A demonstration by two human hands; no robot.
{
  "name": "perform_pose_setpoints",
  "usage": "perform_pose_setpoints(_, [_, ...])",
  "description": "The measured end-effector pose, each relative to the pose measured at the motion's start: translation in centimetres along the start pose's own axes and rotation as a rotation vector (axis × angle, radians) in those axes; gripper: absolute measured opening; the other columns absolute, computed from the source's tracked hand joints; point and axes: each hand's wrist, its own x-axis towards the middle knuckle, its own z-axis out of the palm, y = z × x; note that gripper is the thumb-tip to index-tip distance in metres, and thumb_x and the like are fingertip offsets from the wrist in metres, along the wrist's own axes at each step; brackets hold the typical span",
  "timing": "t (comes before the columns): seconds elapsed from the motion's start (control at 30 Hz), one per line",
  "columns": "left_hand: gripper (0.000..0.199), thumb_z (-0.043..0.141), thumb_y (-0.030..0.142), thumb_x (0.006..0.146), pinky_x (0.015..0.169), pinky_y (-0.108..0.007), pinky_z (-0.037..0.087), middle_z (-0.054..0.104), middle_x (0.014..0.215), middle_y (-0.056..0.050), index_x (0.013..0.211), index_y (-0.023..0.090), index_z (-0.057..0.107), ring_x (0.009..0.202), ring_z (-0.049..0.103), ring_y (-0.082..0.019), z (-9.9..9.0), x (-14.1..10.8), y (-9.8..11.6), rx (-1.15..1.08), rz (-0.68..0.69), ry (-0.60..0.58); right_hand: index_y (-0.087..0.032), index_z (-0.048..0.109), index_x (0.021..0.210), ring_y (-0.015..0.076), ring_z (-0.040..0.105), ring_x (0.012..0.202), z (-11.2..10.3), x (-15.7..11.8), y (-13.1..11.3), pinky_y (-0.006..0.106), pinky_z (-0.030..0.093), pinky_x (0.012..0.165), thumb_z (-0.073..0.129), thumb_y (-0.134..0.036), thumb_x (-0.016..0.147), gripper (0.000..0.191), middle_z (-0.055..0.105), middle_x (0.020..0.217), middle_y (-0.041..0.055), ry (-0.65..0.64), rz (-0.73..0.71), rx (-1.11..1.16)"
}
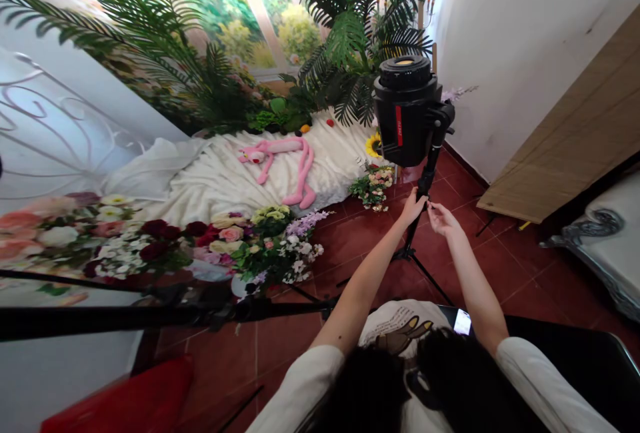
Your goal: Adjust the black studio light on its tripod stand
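A black studio light (403,110) with a red stripe is mounted on top of a black light stand (425,178). My left hand (414,206) is wrapped round the stand's pole below the lamp. Just right of the pole, my right hand (443,220) has its fingers bent together beside the stand's collar. What those fingertips pinch, if anything, is too small to make out. The stand's legs (411,254) spread on the red tiled floor (345,236).
A pink plush toy (285,146) lies on a white fur cloth (220,180), with artificial flowers (230,236) in front and palm plants (357,33) behind. Another black pole (120,320) crosses the lower left. A tan panel (560,133) and a silver-trimmed white seat (617,226) stand right.
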Motion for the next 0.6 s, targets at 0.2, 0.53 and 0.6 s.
perform_pose_setpoints(0.2, [0.023, 0.051, 0.016, 0.077, 0.084, -0.026, 0.045, 0.061, 0.085, 0.002, 0.099, 0.019, 0.054, 0.079, 0.056, -0.012, 0.0, -0.1, 0.3, -0.106, -0.062, -0.035, -0.019, 0.058, 0.076, 0.0166, 0.068, 0.071, -1.3, 1.4, 0.9, 0.030, 0.060, 0.069, 0.073, -0.011, 0.066, 0.020, 0.070, 0.075, 0.0033, 0.103, -0.784, -0.840])
perform_pose_setpoints(0.53, [0.017, 0.046, 0.019, 0.083, 0.104, -0.033, 0.041, 0.067, 0.097, -0.002, 0.094, 0.017, 0.059, 0.105, 0.059, -0.018, -0.1, 0.2, -0.1, -0.212, -0.053, 0.034, -0.022, 0.050, 0.112, 0.0231, 0.062, 0.110, -0.5, 1.8, 1.2, 0.043, 0.049, 0.100, 0.070, -0.034, 0.071, 0.048, 0.062, 0.118, 0.0124, -0.066, -1.367, -1.130])
perform_pose_setpoints(0.6, [0.017, 0.045, 0.023, 0.088, 0.107, -0.032, 0.039, 0.068, 0.102, -0.004, 0.093, 0.017, 0.060, 0.110, 0.058, -0.018, 0.0, 0.4, -0.3, -0.254, -0.047, 0.062, -0.023, 0.048, 0.117, 0.0227, 0.063, 0.109, 1.5, 2.7, 0.7, 0.041, 0.050, 0.098, 0.075, -0.037, 0.069, 0.057, 0.063, 0.119, 0.0115, -0.092, -1.328, -1.106])
